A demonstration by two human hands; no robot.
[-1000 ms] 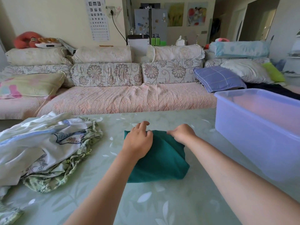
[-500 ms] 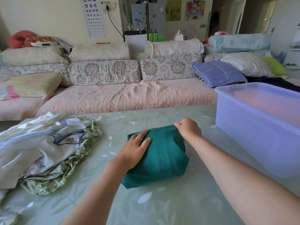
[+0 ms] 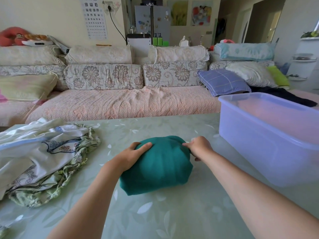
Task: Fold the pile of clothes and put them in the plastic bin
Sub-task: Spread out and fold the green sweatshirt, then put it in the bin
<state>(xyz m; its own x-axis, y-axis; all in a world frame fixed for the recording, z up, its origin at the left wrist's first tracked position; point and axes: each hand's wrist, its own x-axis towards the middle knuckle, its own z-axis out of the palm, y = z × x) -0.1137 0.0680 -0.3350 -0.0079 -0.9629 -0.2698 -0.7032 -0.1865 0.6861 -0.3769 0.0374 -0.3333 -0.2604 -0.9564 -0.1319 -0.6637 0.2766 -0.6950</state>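
Observation:
A folded teal garment (image 3: 160,167) bulges up in the middle of the green table (image 3: 172,214). My left hand (image 3: 133,156) grips its left side, thumb on top. My right hand (image 3: 198,148) grips its right side, fingers curled into the cloth. The far part of the bundle is raised off the table; its near edge still touches the surface. A clear bluish plastic bin (image 3: 269,140) stands at the right, with nothing visible inside. A pile of unfolded white and green floral clothes (image 3: 43,157) lies at the left.
A sofa (image 3: 120,104) with floral cushions runs along the table's far edge. A blue checked pillow (image 3: 222,81) and a dark cloth (image 3: 283,95) lie behind the bin. Bare table surface stretches in front of the teal garment.
Both hands have moved from the top of the flat teal garment to its sides, and the bundle has bunched up and lifted at the far end.

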